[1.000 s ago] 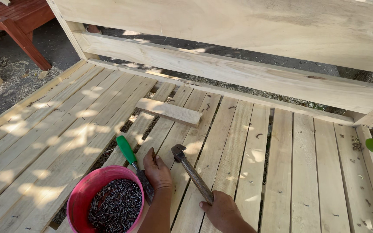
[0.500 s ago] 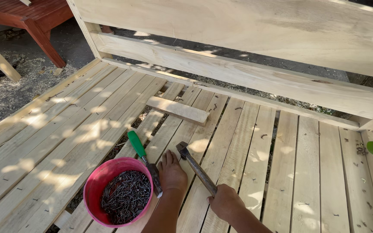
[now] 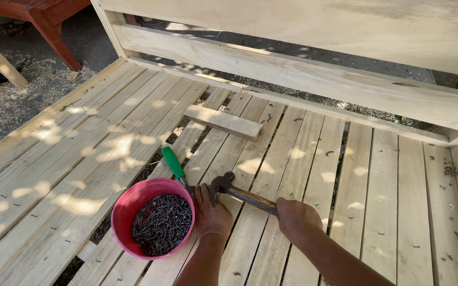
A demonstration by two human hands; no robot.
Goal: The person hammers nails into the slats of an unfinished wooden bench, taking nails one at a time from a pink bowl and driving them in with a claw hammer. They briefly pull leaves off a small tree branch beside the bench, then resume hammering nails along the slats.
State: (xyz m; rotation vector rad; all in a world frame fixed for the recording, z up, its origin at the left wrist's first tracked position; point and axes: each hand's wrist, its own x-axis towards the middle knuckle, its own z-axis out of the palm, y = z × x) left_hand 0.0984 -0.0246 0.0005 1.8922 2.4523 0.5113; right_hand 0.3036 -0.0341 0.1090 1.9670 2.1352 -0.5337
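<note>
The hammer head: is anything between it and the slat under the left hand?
Only the left hand itself. It lies flat on the slat, and the hammer, gripped by the right hand, has its head just above the fingertips. The pink bowl of nails stands beside.

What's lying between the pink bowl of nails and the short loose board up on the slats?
In the head view, a green-handled tool lies on the slats between the pink bowl and the short loose board, its handle pointing toward the board.

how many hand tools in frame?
2: a hammer gripped by the right hand; a green-handled tool between pink bowl and left hand. Others may be hidden.
</note>
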